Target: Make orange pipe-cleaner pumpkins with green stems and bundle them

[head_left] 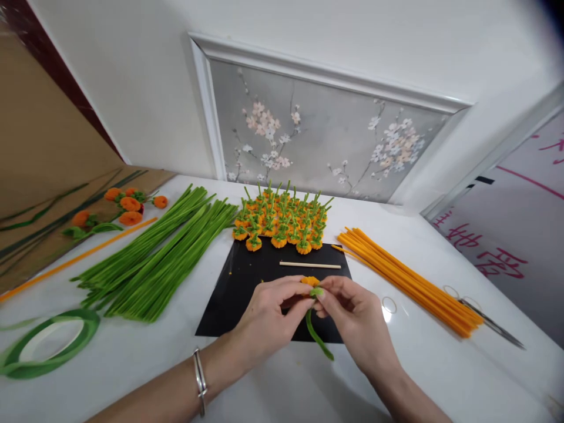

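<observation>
My left hand (pixel 272 306) pinches a small orange chenille flower (pixel 311 281) between thumb and fingers. At its base, my right hand (pixel 352 310) grips a green pipe cleaner (pixel 318 338), whose loose end hangs down below the fingers. Both hands meet over the front of a black mat (pixel 222 305). Just beyond them a short pale stick (pixel 309 265) lies on the mat. Rows of finished-looking orange flowers (pixel 282 220) with green stems pointing up stand at the mat's far end. Part of the held flower is hidden by my fingers.
Green pipe cleaners (pixel 163 258) lie in a bundle at left, near a roll of green tape (pixel 90 329) and a single orange pipe cleaner (pixel 83 257). At right are orange pipe cleaners (pixel 409 282) and scissors (pixel 493 323). Orange blooms (pixel 130 204) rest at back left, before the wall.
</observation>
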`<state>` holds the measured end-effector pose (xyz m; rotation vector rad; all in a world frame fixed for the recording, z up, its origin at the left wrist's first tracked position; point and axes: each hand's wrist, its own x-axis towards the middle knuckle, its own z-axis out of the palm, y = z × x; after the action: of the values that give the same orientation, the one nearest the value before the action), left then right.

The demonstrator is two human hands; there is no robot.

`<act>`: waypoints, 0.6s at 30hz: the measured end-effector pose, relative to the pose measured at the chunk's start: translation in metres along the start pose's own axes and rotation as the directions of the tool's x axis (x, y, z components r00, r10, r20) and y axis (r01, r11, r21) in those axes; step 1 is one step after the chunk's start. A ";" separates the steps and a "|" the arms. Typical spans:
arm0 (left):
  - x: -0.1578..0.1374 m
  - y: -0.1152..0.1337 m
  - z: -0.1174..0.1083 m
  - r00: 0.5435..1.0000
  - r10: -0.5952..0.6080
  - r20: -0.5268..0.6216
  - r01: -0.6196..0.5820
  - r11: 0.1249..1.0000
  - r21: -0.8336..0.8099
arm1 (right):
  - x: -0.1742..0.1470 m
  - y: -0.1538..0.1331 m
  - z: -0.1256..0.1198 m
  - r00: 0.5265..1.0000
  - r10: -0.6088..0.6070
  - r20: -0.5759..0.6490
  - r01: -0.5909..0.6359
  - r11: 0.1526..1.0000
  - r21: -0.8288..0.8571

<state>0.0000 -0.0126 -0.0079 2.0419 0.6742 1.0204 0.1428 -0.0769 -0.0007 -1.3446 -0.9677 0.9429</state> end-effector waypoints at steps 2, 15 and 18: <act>0.001 0.001 -0.001 0.999 -0.019 0.042 0.020 0.999 -0.034 | -0.001 0.002 0.000 0.999 -0.043 0.019 0.044 0.998 -0.039; 0.004 0.004 -0.003 0.934 -0.295 0.201 0.338 0.911 -0.234 | 0.005 0.006 -0.011 0.749 -0.608 0.263 0.626 0.521 -0.580; 0.008 0.006 -0.005 0.879 -0.389 0.275 0.467 0.817 -0.338 | 0.008 0.004 -0.019 0.626 -0.629 0.461 0.756 0.346 -0.556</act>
<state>0.0009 -0.0083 0.0030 1.5121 0.7168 0.6170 0.1637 -0.0754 -0.0049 -1.2269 -1.9944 -0.0701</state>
